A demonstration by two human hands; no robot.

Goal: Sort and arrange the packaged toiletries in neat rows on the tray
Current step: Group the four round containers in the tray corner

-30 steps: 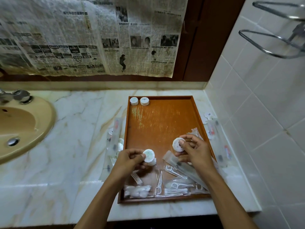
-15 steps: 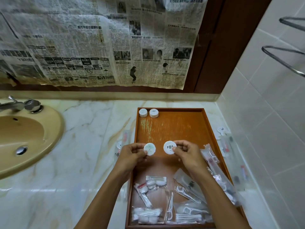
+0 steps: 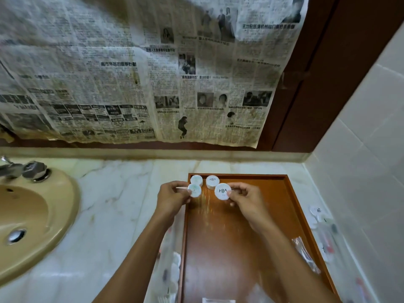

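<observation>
**Setting two more discs beside the far-left pair**

The left hand (image 3: pixel 172 199) pinches a round white disc (image 3: pixel 194 190) between thumb and fingertips, held just near of a placed disc (image 3: pixel 196 179) in the tray's far-left corner. The right hand (image 3: pixel 244 199) pinches a second disc (image 3: pixel 222 191) the same way, just near and right of the other placed disc (image 3: pixel 212 181). Whether either held disc touches the tray (image 3: pixel 290 206) floor yet, I cannot tell.

The step in hand looks like starting a second row directly in front of the placed pair. To do it well, lower each disc flat with the printed face up and line its edge with the disc behind it. Keep the gap matched to the far pair, then ease the fingertips off sideways so nothing skids on the smooth wood. A tilted release could roll a disc into its neighbours.

Clear packets (image 3: pixel 306 253) lie along the tray's right side, more on the counter (image 3: pixel 122 204) either side; the sink (image 3: pixel 32 215) sits far left.
</observation>
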